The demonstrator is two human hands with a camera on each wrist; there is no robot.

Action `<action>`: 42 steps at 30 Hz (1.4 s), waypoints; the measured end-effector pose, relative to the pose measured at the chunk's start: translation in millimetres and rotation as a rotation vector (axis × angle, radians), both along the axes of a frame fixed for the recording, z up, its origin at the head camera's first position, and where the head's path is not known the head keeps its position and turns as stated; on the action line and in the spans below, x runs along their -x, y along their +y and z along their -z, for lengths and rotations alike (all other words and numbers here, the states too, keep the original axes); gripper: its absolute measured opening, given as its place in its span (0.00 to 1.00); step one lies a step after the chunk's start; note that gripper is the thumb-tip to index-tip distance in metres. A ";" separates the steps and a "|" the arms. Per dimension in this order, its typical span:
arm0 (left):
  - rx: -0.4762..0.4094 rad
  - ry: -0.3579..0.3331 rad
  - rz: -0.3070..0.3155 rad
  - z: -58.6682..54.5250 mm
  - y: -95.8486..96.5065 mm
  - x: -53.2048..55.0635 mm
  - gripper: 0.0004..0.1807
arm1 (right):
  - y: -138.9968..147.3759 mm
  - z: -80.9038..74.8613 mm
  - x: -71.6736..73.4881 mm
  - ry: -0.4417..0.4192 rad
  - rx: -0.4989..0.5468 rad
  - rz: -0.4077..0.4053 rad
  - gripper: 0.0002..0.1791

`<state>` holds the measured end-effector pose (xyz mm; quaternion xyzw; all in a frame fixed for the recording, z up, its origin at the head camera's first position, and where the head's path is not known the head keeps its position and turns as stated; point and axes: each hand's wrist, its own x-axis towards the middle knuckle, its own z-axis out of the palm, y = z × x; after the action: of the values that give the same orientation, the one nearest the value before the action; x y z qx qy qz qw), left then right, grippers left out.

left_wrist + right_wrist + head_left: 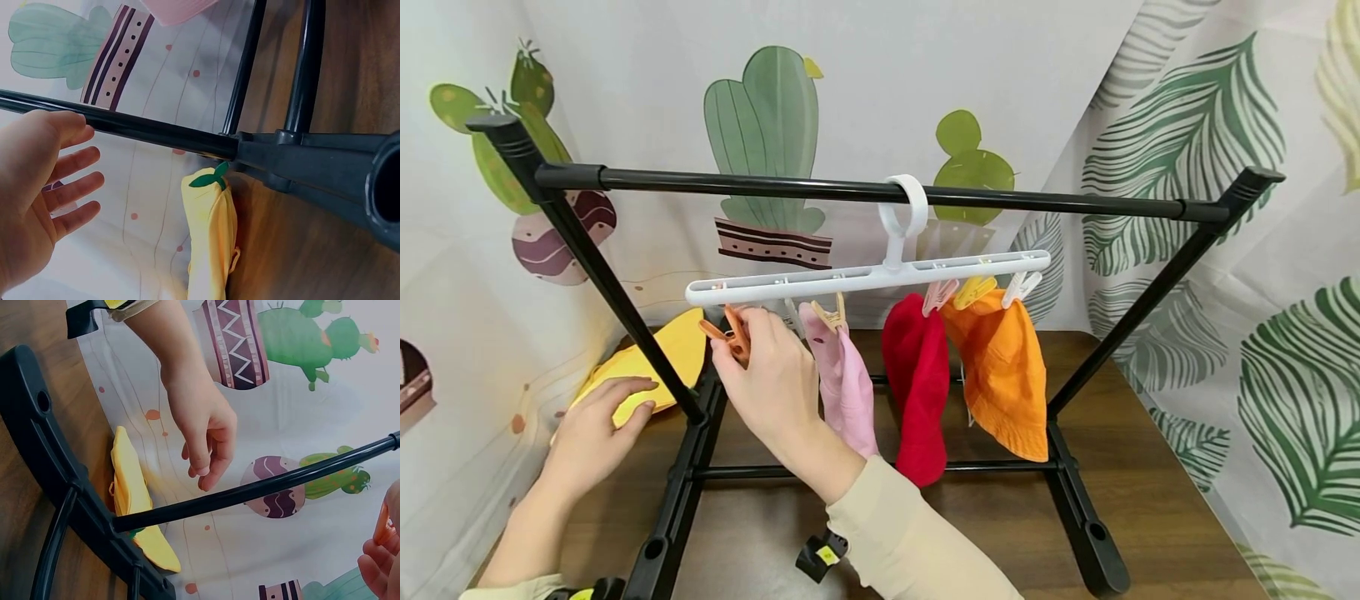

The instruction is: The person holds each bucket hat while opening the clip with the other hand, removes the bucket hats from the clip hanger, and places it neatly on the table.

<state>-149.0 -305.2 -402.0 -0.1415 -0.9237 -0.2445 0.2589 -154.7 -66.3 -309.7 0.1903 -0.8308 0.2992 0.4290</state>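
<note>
My right hand point(778, 379) pinches an orange clothespin point(737, 335) just under the left end of the white hanger point(790, 284). To its right, a pink sock point(850, 400) hangs by a pale yellow clothespin point(831, 315). A red sock point(917, 383) and an orange hat point(1003, 375) hang further along. My left hand point(595, 429) holds nothing, fingers loosely bent, outside the rack's left side. Behind it lies a yellow cloth item point(658, 367); in the left wrist view it shows a green leaf point(211, 177) and sits well apart from the fingers.
A black rack point(760, 185) stands on the brown wooden table point(1135, 500), with the hanger hooked over its top bar. Pink, yellow and white clothespins point(1021, 287) sit at the hanger's right end. A printed curtain point(647, 83) stands behind.
</note>
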 end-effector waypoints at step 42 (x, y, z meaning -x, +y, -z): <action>-0.005 0.045 0.032 -0.5 7.4 -1.6 0.12 | 13.7 -8.2 -5.5 -0.014 -0.003 -0.140 0.17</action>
<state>-147.4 -297.8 -401.5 -0.1608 -0.9147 -0.2477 0.2760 -149.2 -52.6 -301.5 0.2464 -0.8188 0.3285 0.4011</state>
